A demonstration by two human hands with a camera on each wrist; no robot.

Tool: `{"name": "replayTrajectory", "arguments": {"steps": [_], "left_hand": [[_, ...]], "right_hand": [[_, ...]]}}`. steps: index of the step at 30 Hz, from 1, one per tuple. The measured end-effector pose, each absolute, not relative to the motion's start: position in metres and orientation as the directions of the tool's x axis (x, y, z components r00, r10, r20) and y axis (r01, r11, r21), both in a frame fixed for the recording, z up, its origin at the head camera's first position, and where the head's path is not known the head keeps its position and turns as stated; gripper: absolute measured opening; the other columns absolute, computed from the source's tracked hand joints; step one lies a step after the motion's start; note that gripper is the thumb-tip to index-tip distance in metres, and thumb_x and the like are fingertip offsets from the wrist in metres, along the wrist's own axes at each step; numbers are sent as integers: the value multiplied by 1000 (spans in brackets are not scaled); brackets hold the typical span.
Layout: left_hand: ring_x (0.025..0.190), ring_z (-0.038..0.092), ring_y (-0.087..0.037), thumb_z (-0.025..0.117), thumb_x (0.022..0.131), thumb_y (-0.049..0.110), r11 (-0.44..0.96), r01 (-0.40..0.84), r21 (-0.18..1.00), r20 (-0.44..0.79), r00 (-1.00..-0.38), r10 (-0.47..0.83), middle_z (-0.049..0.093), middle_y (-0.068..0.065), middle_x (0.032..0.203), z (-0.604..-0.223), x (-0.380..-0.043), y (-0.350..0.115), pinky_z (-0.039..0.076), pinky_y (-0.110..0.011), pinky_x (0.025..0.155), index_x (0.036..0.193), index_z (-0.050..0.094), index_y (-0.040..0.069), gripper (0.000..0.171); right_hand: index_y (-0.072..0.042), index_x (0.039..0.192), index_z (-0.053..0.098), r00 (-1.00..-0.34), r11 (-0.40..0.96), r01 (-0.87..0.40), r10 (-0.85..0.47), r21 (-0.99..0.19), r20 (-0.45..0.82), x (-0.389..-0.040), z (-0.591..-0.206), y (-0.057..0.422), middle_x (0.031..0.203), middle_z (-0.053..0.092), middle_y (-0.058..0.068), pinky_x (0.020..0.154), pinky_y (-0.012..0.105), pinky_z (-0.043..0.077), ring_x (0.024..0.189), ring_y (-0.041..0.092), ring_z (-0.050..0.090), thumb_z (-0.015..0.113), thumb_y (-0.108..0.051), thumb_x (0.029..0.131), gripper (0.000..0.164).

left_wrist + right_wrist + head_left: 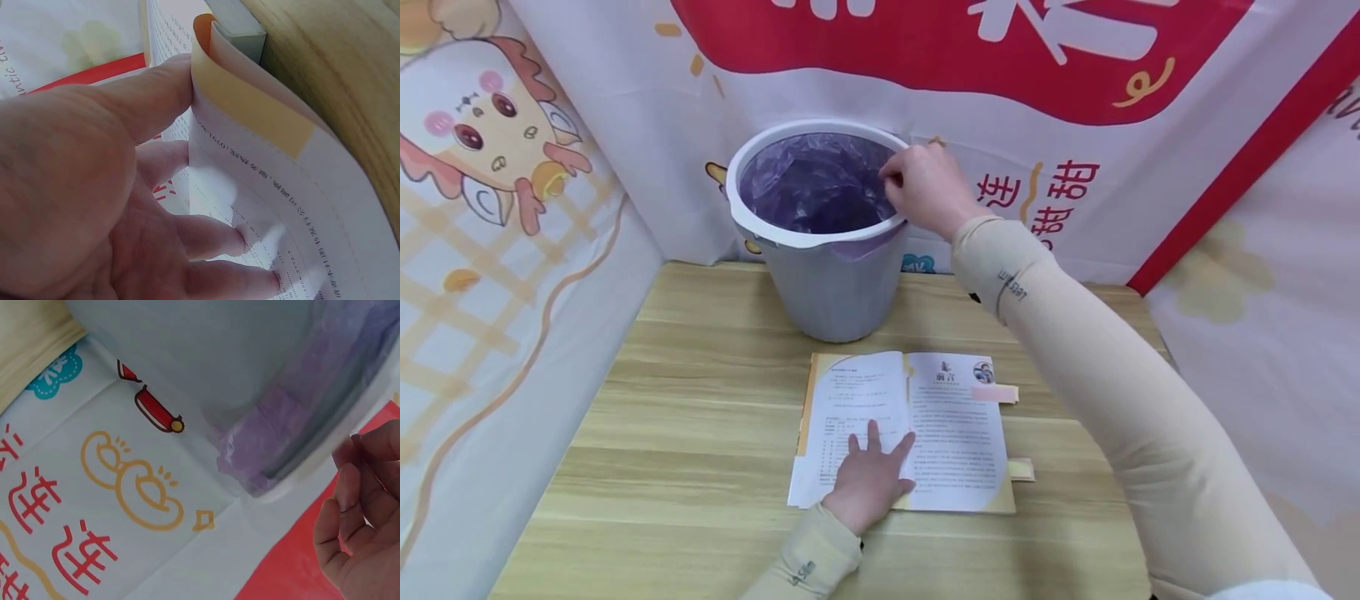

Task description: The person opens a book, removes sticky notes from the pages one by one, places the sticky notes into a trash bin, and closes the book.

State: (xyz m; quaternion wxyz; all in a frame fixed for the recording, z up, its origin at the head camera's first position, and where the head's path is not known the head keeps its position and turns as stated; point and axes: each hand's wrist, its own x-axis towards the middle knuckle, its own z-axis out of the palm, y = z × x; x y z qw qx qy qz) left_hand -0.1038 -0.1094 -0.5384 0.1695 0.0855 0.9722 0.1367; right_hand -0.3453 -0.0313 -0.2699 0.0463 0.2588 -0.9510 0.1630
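Note:
An open book [958, 442] with printed pages lies on the wooden table. My left hand [865, 485] rests on its left page near the spine, fingers spread. In the left wrist view, the thumb is beside a bent page [262, 187] with an orange-yellow strip at its edge. Behind the book stands a grey trash bin [838, 287], lined with a purple plastic bag [805, 179]. At the bin's right rim is my right hand [928, 185], its fingers curled and thumb close to the index finger. Nothing shows between these fingertips in the right wrist view [369, 512].
A pink tab [996, 393] and a pale yellow tab [1022, 470] stick out from the book's right edge. Printed cloth [685, 125] hangs behind the table [685, 400] and along both sides. The bin stands close to the back cloth.

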Motion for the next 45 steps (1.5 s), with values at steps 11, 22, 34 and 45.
{"name": "replayTrajectory", "arguments": {"steps": [11,22,34,45], "left_hand": [[123,39,-65,69,89,46,935,120,335,-283,-934,221,30,-39,149,-536,-101,-108,54,-60,80,149,47,26,67],[121,40,-66,68,90,45,935,163,314,-258,-933,250,33,-40,146,-534,-102,-106,55,-59,79,149,47,24,66],[121,39,-67,67,91,45,932,158,326,-261,-933,249,31,-41,147,-536,-101,-106,51,-63,84,150,46,23,66],[122,38,-68,67,91,44,934,154,321,-268,-932,246,31,-41,147,-534,-100,-104,50,-64,86,149,46,23,65]], "right_hand": [[-13,129,68,-852,801,-524,-494,-291,176,-325,-242,0,119,68,6,88,28,53,98,18,60,56,-20,100,32],[-10,124,70,-815,785,-567,-491,-249,308,-296,-230,63,114,70,9,89,36,54,96,21,62,57,-18,99,29],[-9,121,72,-820,795,-550,-457,-256,343,-264,-258,108,104,70,10,75,38,56,83,22,63,65,-18,96,28],[-4,108,76,-754,746,-605,-425,-278,501,-237,-311,139,96,73,11,70,39,56,79,22,65,70,-6,91,18]]}}
